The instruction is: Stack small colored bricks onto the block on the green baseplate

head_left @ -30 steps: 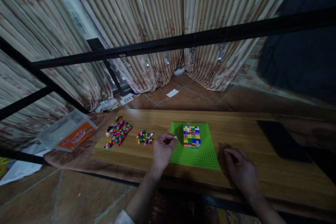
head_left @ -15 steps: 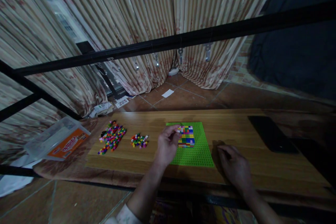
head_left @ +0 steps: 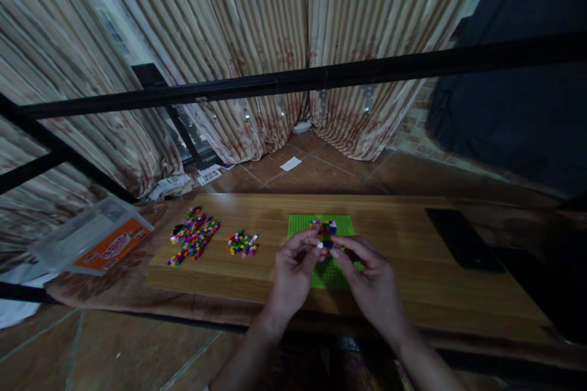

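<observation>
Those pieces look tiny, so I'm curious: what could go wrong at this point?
The small white brick, pinched at the fingertips where the left hand meets the right hand, could slip and drop onto the green plate. Both hands also hide much of the brick stack, so it might go on crooked.

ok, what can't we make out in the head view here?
Head view only:
Multicoloured brick block: near side hidden by the left hand and right hand.
White piece at the fingertips: too small to tell which hand grips it.
Green baseplate: front covered by both hands.
Orange box label: too small, dim.
Black slab: too dark to identify.
</observation>
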The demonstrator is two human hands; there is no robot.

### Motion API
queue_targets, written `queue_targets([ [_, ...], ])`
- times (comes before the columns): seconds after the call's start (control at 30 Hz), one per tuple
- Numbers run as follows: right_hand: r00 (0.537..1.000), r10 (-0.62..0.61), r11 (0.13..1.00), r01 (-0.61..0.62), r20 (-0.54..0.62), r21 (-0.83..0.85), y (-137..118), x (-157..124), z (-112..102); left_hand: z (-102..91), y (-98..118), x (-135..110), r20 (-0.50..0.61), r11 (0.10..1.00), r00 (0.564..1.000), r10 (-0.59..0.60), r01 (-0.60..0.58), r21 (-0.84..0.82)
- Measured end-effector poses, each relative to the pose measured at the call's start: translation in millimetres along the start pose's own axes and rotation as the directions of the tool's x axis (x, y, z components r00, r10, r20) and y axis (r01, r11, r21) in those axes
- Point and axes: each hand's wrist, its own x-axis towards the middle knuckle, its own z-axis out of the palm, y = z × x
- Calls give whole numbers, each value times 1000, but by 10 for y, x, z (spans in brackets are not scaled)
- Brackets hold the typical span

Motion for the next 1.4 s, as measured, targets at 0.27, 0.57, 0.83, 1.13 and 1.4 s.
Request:
queue_targets([
  [0.27,993,92,994,-96,77,53,40,-143,124,-54,-185,-213,-37,999,998,-40,39,-30],
  [0.57,958,180,974,-142,225,-176,140,-125,91,-76,-381,-221,-12,994,996,-89,88,-62],
  [0.83,983,95,928,-30,156,-373,218,103,36,-171,-422,-203,-50,992,997,-63,68,102],
  [1.13,989,-107,863,145,106,-483,546,444,150,-673,-490,-190,-228,957,973,-27,91,274],
  [1.4,998,-57,907,60,20,-416,650,443,195,-1091,-460,-195,-332,904,943,35,112,412],
])
